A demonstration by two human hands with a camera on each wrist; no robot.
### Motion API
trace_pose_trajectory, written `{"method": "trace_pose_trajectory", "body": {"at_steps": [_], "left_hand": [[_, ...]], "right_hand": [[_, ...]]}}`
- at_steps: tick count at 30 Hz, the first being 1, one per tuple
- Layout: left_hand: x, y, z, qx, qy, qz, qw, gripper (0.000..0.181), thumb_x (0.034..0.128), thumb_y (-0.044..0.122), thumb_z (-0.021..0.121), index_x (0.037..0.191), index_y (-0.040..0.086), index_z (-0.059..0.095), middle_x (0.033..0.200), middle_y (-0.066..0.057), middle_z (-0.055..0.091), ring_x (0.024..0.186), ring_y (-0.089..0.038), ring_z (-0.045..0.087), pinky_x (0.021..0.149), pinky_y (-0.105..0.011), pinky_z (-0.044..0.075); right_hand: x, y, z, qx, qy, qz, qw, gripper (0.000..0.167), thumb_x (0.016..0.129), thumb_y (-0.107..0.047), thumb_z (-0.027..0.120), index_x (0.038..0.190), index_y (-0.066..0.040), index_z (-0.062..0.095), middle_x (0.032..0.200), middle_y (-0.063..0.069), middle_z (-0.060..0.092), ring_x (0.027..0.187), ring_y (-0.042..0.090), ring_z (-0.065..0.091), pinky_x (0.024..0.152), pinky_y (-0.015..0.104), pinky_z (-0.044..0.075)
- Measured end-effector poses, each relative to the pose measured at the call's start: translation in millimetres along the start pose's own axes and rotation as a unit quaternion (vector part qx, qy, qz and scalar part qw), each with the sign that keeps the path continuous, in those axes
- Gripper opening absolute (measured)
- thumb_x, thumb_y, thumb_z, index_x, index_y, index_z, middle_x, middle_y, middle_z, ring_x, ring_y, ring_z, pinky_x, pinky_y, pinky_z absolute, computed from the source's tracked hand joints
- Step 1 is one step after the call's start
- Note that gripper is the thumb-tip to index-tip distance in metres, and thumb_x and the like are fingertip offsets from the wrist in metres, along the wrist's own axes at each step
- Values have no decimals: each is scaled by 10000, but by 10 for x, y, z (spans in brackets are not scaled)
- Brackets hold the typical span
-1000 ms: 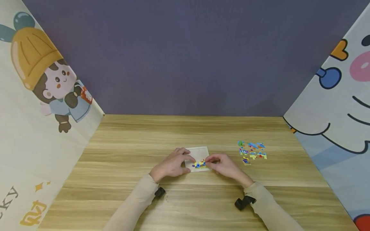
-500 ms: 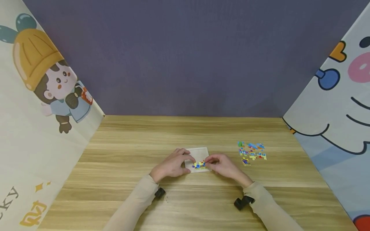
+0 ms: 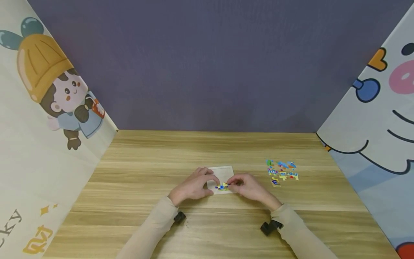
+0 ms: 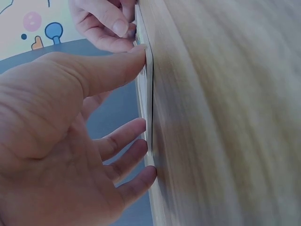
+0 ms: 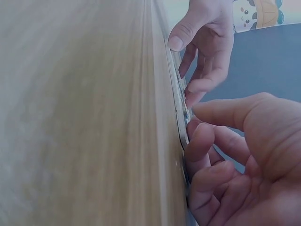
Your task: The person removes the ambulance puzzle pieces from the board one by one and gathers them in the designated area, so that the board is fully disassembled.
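A pale square puzzle tray (image 3: 224,172) lies on the wooden table, with a few joined yellow and blue jigsaw pieces (image 3: 221,186) along its near part. My left hand (image 3: 193,185) rests at the tray's left side. In the left wrist view its thumb touches the near edge, and the other fingers (image 4: 123,139) are spread, fairly straight, along the side. From the right, my right hand (image 3: 249,187) pinches a small jigsaw piece between thumb and index finger, low over the tray beside the joined pieces. Those fingertips mostly hide that piece.
Several loose jigsaw pieces (image 3: 283,176) lie in rows to the right of the tray. A dark wall panel (image 3: 213,72) stands behind the table (image 3: 155,151). Printed panels flank it on both sides. Each wrist wears a black camera (image 3: 271,227).
My right hand has shifted slightly left over the tray, its fingertips now covering more of the joined pieces' right end. The left hand keeps its place.
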State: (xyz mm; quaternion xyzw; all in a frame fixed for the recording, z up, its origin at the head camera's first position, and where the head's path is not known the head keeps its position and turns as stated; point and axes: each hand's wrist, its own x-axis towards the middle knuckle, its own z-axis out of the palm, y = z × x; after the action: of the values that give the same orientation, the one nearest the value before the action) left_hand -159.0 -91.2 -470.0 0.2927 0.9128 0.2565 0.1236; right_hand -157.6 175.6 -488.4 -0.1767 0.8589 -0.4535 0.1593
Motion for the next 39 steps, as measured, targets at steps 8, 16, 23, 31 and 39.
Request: {"method": "trace_pose_trajectory", "body": {"at_steps": [8,16,23,31,39], "left_hand": [[-8,14,-10,64,-65,-76,9999,439,951,209,802,1380,185,714,1575,-141,525,1472,-345,443,1253,-547,377],[-12,8,-7,-65,36,-25,10000,396,937,185,814,1323,208,726,1562,-147,532,1469,-361,444,1243,-573,380],[-1,-6,7,-122,60,-22,9999,405,926,177,828,1312,234,718,1532,-127,550,1457,-358,453,1228,-580,393],[-6,8,6,-176,27,-107,9998,405,934,194,826,1317,259,712,1534,-99,552,1459,-337,451,1230,-574,394],[-6,10,6,-9,36,-41,10000,468,933,198,827,1373,199,669,1499,-85,578,1433,-316,476,1229,-545,404]], "right_hand": [[8,6,17,-73,3,-44,10000,213,965,-191,764,1138,-68,776,944,43,694,657,127,589,546,227,500],[9,-10,22,-115,1,-22,9999,239,955,-192,778,1157,-65,766,932,37,686,655,132,588,545,223,487],[16,4,35,-209,92,-87,9997,183,965,-199,771,1107,-85,781,912,22,684,642,116,589,554,225,488],[5,-11,32,-204,94,-88,9997,144,974,-193,759,1069,-88,785,922,29,687,658,118,589,563,227,495],[5,6,21,-244,70,-136,9996,131,985,-207,749,1049,-99,785,929,27,698,668,105,595,573,227,511]]}}
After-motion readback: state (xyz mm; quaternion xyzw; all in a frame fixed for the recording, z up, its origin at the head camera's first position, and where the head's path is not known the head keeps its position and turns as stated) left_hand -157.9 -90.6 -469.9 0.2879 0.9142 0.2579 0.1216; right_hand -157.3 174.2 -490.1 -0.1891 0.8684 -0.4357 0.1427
